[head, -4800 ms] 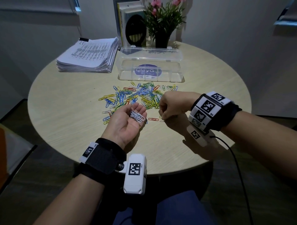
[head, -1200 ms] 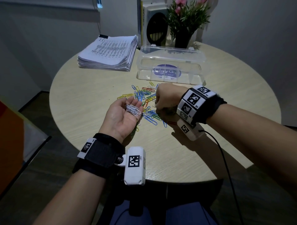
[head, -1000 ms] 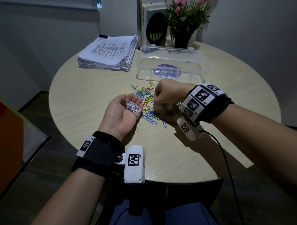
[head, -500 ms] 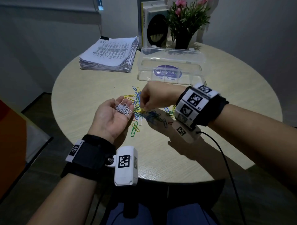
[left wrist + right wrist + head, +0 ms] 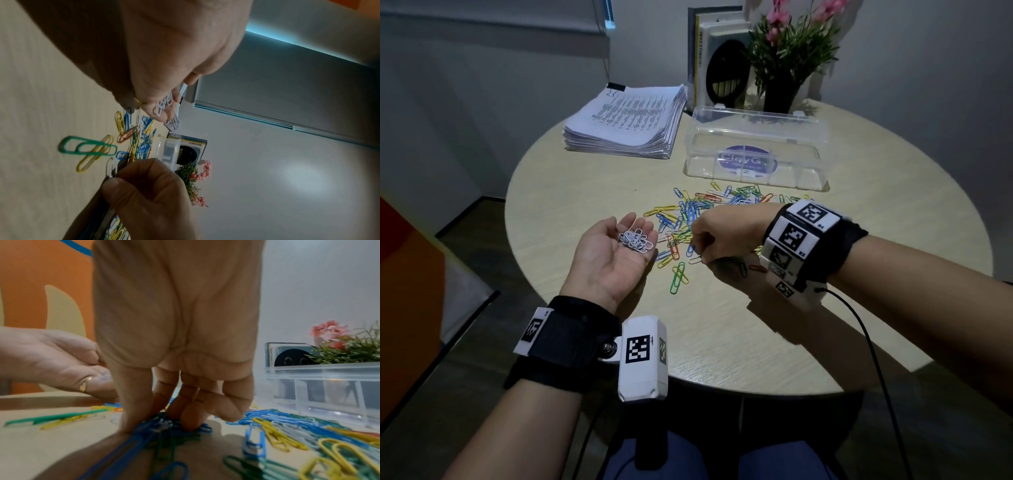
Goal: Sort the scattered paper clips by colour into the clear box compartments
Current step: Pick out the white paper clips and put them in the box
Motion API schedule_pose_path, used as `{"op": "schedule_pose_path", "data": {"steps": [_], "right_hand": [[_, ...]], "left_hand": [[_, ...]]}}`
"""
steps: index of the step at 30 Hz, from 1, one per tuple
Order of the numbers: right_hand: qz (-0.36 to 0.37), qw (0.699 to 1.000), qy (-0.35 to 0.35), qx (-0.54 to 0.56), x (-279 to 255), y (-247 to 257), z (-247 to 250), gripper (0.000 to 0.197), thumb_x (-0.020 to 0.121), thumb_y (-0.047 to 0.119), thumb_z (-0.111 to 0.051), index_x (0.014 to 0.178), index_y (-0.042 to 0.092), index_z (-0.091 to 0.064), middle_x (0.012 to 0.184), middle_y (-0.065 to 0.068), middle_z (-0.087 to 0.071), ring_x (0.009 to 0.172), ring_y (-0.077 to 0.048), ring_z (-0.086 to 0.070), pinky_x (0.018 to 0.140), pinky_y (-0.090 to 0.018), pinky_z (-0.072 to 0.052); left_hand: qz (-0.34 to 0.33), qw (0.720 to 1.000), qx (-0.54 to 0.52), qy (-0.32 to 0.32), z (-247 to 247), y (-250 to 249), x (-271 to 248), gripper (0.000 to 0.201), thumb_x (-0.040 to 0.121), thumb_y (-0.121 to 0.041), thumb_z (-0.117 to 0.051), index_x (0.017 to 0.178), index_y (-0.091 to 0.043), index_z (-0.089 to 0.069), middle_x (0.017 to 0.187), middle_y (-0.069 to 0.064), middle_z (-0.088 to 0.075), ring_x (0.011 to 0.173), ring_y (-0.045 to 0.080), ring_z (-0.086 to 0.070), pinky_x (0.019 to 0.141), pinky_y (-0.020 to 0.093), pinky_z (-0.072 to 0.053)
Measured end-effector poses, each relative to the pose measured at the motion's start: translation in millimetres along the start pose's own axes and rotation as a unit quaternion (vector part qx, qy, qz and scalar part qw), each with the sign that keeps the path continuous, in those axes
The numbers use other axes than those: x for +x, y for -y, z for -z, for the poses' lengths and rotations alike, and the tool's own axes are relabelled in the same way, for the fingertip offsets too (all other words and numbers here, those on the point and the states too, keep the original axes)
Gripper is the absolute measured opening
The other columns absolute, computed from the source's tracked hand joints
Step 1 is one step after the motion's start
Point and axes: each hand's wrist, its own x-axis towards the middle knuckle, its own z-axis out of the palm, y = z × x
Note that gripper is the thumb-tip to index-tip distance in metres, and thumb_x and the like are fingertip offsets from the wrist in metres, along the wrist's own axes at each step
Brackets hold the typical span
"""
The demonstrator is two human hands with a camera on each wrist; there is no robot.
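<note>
Your left hand (image 5: 613,253), palm up at centre left of the head view, cups white paper clips (image 5: 636,238) on relaxed fingers. Your right hand (image 5: 717,236), fingers curled, pinches a white clip (image 5: 110,167) at the scattered clips (image 5: 709,209) on the bench (image 5: 585,185). The clear box (image 5: 756,150) stands beyond, upper centre.

The left hand (image 5: 164,53) fills the upper part, palm turned up, and some white clips (image 5: 162,105) lie on its fingers (image 5: 158,104), which wear a gold ring (image 5: 139,101). Below it the right hand (image 5: 148,199) has its fingers curled, and its thumb and forefinger pinch a white clip (image 5: 110,167) that sticks out from the fingertips. Between the two hands, coloured clips (image 5: 137,138) lie on the wooden table (image 5: 41,113). A green clip (image 5: 86,147) crosses a yellow one (image 5: 92,154) just beside the pinched one. Beyond the fingers stands the clear box (image 5: 168,151).
</note>
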Motion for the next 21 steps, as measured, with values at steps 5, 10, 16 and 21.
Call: {"op": "schedule_pose_path", "data": {"steps": [5, 10, 16, 21], "right_hand": [[-0.014, 1.0, 0.024, -0.006, 3, 3, 6, 0.012, 0.088, 0.025, -0.062, 0.094, 0.017, -0.068, 0.082, 0.005, -0.061, 0.076, -0.013, -0.056, 0.06, -0.024, -0.041], [-0.027, 0.997, -0.021, 0.069, 13, 1, 15, 0.011, 0.086, 0.024, -0.063, 0.077, 0.02, -0.059, 0.072, 0.006, -0.057, 0.071, -0.012, -0.052, 0.06, -0.025, -0.043], [-0.016, 0.989, -0.112, 0.094, 30, 12, 17, 0.014, 0.084, 0.019, -0.069, 0.098, 0.016, -0.067, 0.087, 0.001, -0.06, 0.081, -0.015, -0.053, 0.065, -0.022, -0.041], [0.001, 0.993, -0.101, 0.054, 45, 25, 12, 0.026, 0.087, 0.02, -0.066, 0.111, 0.013, -0.07, 0.107, -0.004, -0.069, 0.088, -0.015, -0.058, 0.078, -0.024, -0.047]], "left_hand": [[-0.009, 1.0, -0.01, -0.006, 6, -8, 0, 0.032, 0.101, -0.02, -0.032, 0.094, -0.001, -0.056, 0.095, 0.013, -0.057, 0.088, 0.023, -0.058, 0.086, 0.035, -0.042], [-0.008, 1.0, -0.012, -0.004, 9, -11, -2, 0.031, 0.101, -0.02, -0.032, 0.093, -0.001, -0.056, 0.096, 0.013, -0.057, 0.088, 0.023, -0.058, 0.086, 0.035, -0.042], [-0.002, 1.0, -0.017, 0.001, 10, -11, -3, 0.031, 0.101, -0.02, -0.033, 0.094, -0.001, -0.056, 0.095, 0.013, -0.058, 0.088, 0.023, -0.058, 0.088, 0.035, -0.041], [0.002, 1.0, -0.022, 0.001, 14, -9, -2, 0.03, 0.1, -0.018, -0.033, 0.091, -0.002, -0.056, 0.092, 0.011, -0.06, 0.085, 0.021, -0.06, 0.075, 0.03, -0.047]]}}
